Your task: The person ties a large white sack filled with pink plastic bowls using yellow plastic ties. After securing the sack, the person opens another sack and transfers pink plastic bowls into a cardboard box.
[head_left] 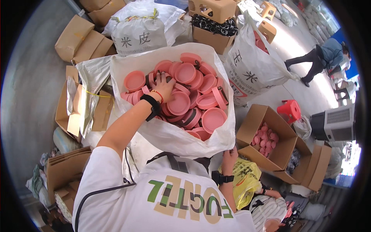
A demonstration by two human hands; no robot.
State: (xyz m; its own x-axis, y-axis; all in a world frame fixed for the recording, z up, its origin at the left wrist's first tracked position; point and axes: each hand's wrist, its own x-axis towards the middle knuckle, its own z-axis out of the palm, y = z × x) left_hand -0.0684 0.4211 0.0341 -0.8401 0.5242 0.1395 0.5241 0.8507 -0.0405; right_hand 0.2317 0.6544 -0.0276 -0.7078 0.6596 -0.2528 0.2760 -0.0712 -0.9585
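A wide-mouthed white woven sack (172, 140) stands before me, full of round pink plastic lid-like pieces (179, 103). Some of them show dark brown or black parts on their sides or undersides. My left hand (163, 88) reaches into the sack and rests on the upper pieces, its fingers spread apart; it wears a red cord and a black wristband. At the sack's near right corner, my right hand (230, 155) has its fingers closed at the rim, pinching the sack's edge. Its fingertips are partly hidden. A black watch is on that wrist.
Right of the sack, a cardboard box (255, 120) holds smaller pink pieces, near a red bucket (289, 111). Tied white sacks (135, 35) and a tan stool (214, 11) stand beyond. A yellow bag (241, 178) and a seated person (268, 208) are near right. Others walk farther off.
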